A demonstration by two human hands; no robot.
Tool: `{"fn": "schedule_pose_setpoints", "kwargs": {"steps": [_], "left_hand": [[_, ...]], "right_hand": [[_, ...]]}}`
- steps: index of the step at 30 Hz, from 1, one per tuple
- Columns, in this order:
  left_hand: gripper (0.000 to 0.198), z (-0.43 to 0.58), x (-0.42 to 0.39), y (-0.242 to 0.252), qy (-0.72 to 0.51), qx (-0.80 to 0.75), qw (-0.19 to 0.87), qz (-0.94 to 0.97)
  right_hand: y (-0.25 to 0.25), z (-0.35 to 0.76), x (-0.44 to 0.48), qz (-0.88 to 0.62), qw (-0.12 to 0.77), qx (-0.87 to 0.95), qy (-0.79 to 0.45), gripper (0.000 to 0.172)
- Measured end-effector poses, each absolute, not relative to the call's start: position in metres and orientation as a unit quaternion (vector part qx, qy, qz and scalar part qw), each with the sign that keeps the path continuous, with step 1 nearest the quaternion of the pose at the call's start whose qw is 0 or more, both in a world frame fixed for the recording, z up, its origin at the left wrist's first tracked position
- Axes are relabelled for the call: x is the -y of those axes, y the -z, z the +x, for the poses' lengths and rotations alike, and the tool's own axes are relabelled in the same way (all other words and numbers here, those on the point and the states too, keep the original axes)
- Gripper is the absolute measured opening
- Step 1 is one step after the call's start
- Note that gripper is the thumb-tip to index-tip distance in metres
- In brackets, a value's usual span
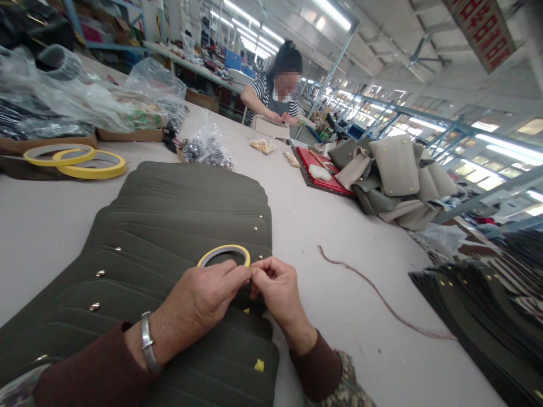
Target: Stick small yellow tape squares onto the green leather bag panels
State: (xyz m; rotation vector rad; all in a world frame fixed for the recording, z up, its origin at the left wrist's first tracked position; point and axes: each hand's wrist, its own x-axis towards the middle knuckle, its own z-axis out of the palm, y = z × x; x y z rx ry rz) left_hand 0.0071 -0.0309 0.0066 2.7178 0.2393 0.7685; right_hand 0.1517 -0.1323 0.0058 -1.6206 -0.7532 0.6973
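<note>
- Over the fanned dark-green panels [190, 226], pinching the small yellow tape roll [224, 247] at its right edge with the left grip [201, 291]; seen from above as a ring, lower part hidden by the knuckles.
- Right next to it, nearly touching, pressing thumb and fingertips together with the right grip [278, 288]; cannot tell whether pinching anything.
- Around the left wrist, wearing a silver bracelet [149, 342]; on both arms, maroon cuffs [317, 364], with camouflage cloth farther up.
- Under both, overlapping in many layers across the desk [339, 333]: panels dotted with shiny studs [100, 273], plus a yellow scrap [259, 365] near the right border.
- To the right, lying loose in a curve: brown cord [384, 299], up to a stack of dark strips [462, 305].
- Beyond the panels, on the far left: two larger yellow tape rolls [95, 173], overlapping, near plastic bags [80, 93].
- Past the far border of the panels: clear bag of metal parts [207, 150]; farther off, small packets of gold-coloured pieces [262, 146].
- Far right: red board [307, 161] with a white lump [319, 173] on top, just beside a heap of beige and grey-green pieces [394, 169].
- Across the desk: co-worker [271, 93] in striped sleeves, bent over a pale boxy piece [271, 129], both hands at its top.
</note>
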Motion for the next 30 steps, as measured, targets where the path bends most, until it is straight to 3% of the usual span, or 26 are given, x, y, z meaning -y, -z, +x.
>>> {"fn": "schedule_pose_setpoints", "kwargs": {"steps": [3, 9, 15, 24, 30], "left_hand": [[0.018, 0.005, 0.028, -0.010, -0.234, -0.102, 0.117, 0.960], [0.018, 0.002, 0.018, -0.021, -0.102, -0.173, 0.046, 0.979], [0.018, 0.003, 0.021, -0.021, -0.089, -0.161, 0.057, 0.981], [0.016, 0.003, 0.021, -0.021, -0.092, -0.155, 0.064, 0.982], [0.019, 0.003, 0.020, -0.020, -0.109, -0.156, 0.056, 0.980]], "right_hand": [[-0.003, 0.170, 0.131, -0.684, 0.599, 0.249, -0.334, 0.019], [0.002, 0.191, 0.138, -0.712, 0.551, 0.254, -0.354, 0.028], [0.003, 0.186, 0.141, -0.748, 0.481, 0.335, -0.313, 0.021], [0.001, 0.177, 0.134, -0.787, 0.364, 0.481, -0.133, 0.014], [0.002, 0.178, 0.144, -0.802, 0.395, 0.426, -0.140, 0.014]]}}
